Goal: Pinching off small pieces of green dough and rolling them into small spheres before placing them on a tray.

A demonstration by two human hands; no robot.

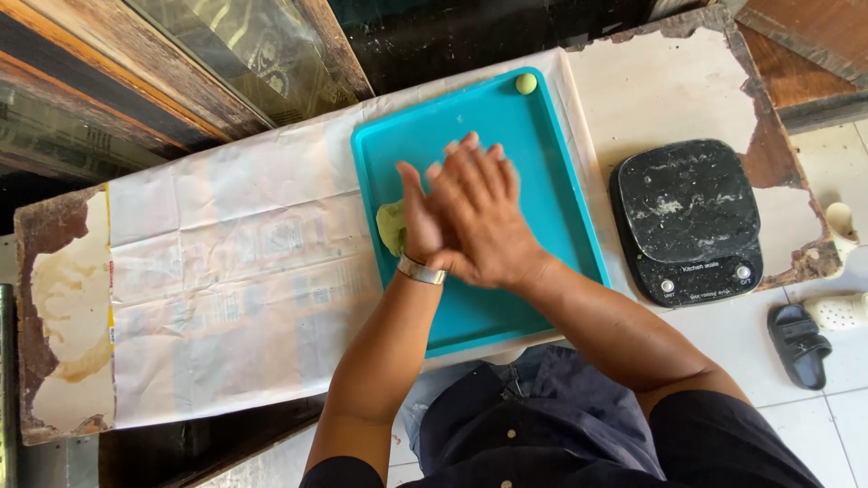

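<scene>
1. You are pressing your left hand [418,221] and right hand [484,221] palm to palm over the tray [551,190]; the fingers are lying flat together, and I cannot tell what they are holding.
2. One dough lump [391,226] is lying on the tray's left edge, just beside your left hand; a sideways brush could be knocking it onto the worktop [226,271].
3. One ball [525,83] is sitting in the far corner; a jolt could be rolling it.
4. One scale [687,221] is standing right, two sandals [796,343] beyond.

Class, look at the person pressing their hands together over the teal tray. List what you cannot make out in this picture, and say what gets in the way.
Head view:
- Anything between the palms: hidden by the right hand lying over the left hand.
- Green dough lump: mostly covered by the left hand.
- Teal tray near edge: covered by the forearms.
- Pale sandal: cut off by the right edge.
</scene>
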